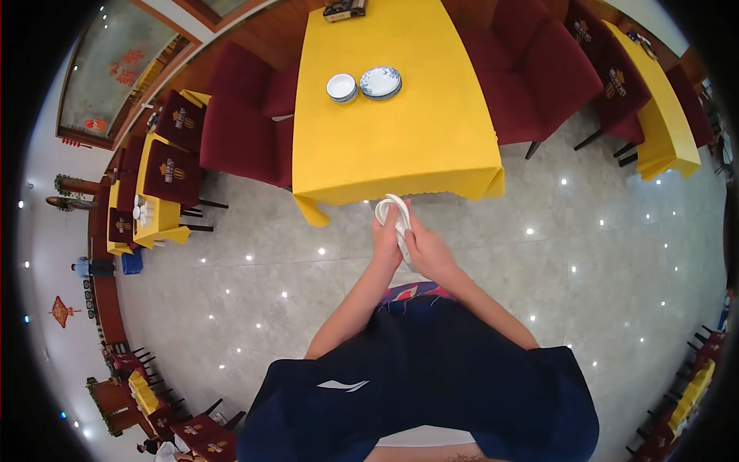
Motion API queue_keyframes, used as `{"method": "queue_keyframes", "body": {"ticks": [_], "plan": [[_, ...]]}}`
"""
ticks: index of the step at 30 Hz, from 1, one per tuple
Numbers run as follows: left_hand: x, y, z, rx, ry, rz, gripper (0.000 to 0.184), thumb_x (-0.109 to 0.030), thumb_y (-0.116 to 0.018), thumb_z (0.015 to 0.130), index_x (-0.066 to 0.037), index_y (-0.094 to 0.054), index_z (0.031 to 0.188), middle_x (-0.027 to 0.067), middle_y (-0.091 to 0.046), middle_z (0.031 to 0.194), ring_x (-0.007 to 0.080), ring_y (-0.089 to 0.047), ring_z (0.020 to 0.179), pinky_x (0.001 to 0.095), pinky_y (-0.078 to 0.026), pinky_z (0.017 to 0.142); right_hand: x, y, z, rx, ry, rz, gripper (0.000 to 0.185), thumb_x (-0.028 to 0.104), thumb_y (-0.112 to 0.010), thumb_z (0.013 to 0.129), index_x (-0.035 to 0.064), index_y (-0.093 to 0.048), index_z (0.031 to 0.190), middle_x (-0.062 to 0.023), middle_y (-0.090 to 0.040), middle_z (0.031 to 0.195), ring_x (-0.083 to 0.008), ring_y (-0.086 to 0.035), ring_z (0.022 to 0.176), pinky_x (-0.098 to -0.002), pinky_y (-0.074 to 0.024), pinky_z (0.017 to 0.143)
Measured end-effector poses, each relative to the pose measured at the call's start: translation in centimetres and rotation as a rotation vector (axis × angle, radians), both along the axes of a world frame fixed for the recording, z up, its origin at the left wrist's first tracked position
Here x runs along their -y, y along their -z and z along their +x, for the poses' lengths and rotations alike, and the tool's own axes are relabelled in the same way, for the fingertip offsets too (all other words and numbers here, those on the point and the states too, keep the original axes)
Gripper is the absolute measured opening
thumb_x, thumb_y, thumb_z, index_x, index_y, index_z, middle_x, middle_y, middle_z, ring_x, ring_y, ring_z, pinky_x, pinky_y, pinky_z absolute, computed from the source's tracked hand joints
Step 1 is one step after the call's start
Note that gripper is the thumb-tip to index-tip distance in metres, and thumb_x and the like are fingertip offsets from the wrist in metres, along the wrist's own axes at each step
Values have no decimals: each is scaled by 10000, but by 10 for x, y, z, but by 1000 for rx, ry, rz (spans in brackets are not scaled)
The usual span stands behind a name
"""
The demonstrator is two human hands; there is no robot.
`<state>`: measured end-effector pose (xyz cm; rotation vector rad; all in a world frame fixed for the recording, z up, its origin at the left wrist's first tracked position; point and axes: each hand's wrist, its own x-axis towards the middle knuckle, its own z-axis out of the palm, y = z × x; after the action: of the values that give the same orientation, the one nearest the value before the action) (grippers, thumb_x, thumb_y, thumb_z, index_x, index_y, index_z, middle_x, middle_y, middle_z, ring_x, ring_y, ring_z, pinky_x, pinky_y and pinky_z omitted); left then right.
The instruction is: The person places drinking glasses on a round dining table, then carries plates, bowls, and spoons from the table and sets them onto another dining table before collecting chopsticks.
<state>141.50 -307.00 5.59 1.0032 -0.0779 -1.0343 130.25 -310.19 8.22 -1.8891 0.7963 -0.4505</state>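
In front of my body, just short of the table's near edge, both hands hold white soup spoons (396, 205) that look nested together. My left hand (386, 240) closes round their left side, with a thumb at the bowls. From the right, my right hand (429, 250) grips the spoons lower down, where the handles point toward me. How many spoons there are I cannot tell. Ahead, on a yellow tablecloth (392, 146), stand a stack of small white bowls (342, 87) and a stack of blue-patterned plates (381, 82), side by side.
Dark red chairs (242, 131) line the left side of the table, with more chairs (539, 77) on the right. A small portable stove (345, 9) sits at the far end. Another yellow-covered table (163, 215) with white dishes is at left. The tiled floor (254, 262) spreads around me.
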Motion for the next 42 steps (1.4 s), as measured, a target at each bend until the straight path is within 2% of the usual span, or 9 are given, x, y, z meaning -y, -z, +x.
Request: {"method": "queue_keyframes", "body": {"ticks": [5, 13, 21, 23, 27, 29, 31, 36, 42], "plan": [[52, 38, 24, -8, 20, 91, 283, -242, -527, 949, -88, -483, 1182, 68, -631, 956, 145, -598, 870, 291, -494, 766, 54, 15, 22, -98, -45, 145, 561, 166, -382, 948, 28, -161, 1444, -326, -581, 814, -485, -569, 719, -513, -436, 666], [141, 62, 64, -51, 98, 154, 294, -225, -531, 947, -16, -496, 1152, 112, -624, 1015, 208, -617, 929, 329, -513, 786, 133, 52, 64, -85, 153, 214, 526, 175, -390, 955, 36, -215, 1432, -316, -592, 871, -481, -573, 792, -492, -447, 688], [232, 62, 155, 20, 37, 77, 266, -140, -560, 926, 9, -534, 1145, 61, -607, 1025, 112, -582, 923, 245, -478, 794, 226, 42, 150, -109, 236, -72, 401, 120, -487, 927, -6, -449, 1305, -206, -569, 715, -263, -587, 609, -335, -458, 596], [252, 63, 180, -13, 57, -39, 283, -106, -566, 914, 4, -513, 1169, 81, -607, 1060, 134, -585, 960, 256, -480, 831, 251, 24, 177, -233, 202, 93, 411, 125, -463, 923, 20, -438, 1319, -278, -598, 832, -415, -611, 744, -428, -475, 668], [275, 48, 210, -153, 71, -106, 341, -62, -550, 903, -8, -461, 1228, 155, -588, 1165, 231, -587, 1056, 317, -488, 889, 270, 17, 209, -262, 124, 55, 426, 133, -464, 928, 29, -423, 1338, -269, -593, 806, -396, -618, 724, -409, -478, 656], [282, 50, 224, -149, 86, -87, 329, -71, -516, 920, -18, -446, 1236, 186, -554, 1224, 254, -574, 1090, 319, -503, 866, 277, 17, 223, -277, 150, 137, 359, 133, -449, 936, 21, -474, 1276, -240, -604, 786, -372, -623, 703, -394, -479, 647], [285, 50, 232, -316, 24, -42, 325, -95, -573, 896, -22, -479, 1198, 148, -591, 1154, 212, -608, 1000, 313, -542, 753, 283, 29, 230, -216, 193, 125, 299, 139, -447, 940, 12, -503, 1204, -218, -605, 760, -355, -620, 679, -379, -477, 634], [286, 85, 247, -244, -53, 137, 298, -175, -569, 913, -43, -493, 1169, 94, -599, 993, 164, -605, 854, 295, -548, 680, 295, 32, 235, -162, 306, 304, 209, 171, -451, 947, -7, -559, 951, -167, -590, 689, -327, -589, 613, -360, -462, 590], [296, 73, 242, -406, -82, 30, 302, -236, -595, 904, -52, -505, 1126, 46, -570, 884, 130, -581, 776, 278, -525, 620, 298, 60, 239, -295, 35, 105, 304, 243, -468, 931, -12, -568, 799, -208, -569, 742, -366, -571, 654, -453, -443, 611]]}}
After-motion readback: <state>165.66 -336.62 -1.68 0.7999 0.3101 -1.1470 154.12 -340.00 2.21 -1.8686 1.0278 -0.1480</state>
